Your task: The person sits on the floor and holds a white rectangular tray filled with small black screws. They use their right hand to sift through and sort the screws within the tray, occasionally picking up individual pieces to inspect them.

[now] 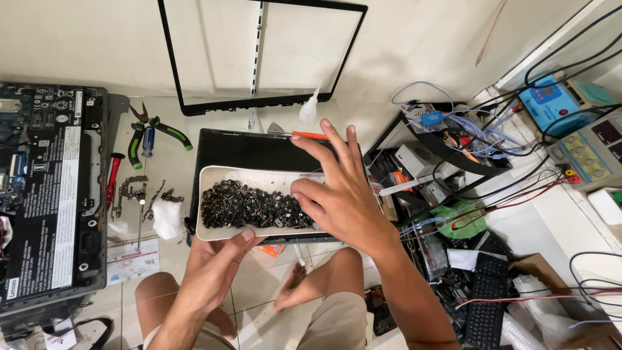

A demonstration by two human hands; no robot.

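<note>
Even, bright indoor light falls from above, leaving only soft, short shadows under the white oblong plastic tray [214,176]. Focus is sharp throughout; straight lines bow slightly toward the edges.

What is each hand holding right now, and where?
The left hand holds the white tray of small screws by its near edge. The right hand rests fingers in the screws.

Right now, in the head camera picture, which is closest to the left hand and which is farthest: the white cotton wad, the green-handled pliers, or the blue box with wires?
Counting from the left hand, under the white tray:
1. White cotton wad, just up and to its left on the floor.
2. Green-handled pliers, farther up on the left.
3. Blue box with wires, far off at the upper right.
</note>
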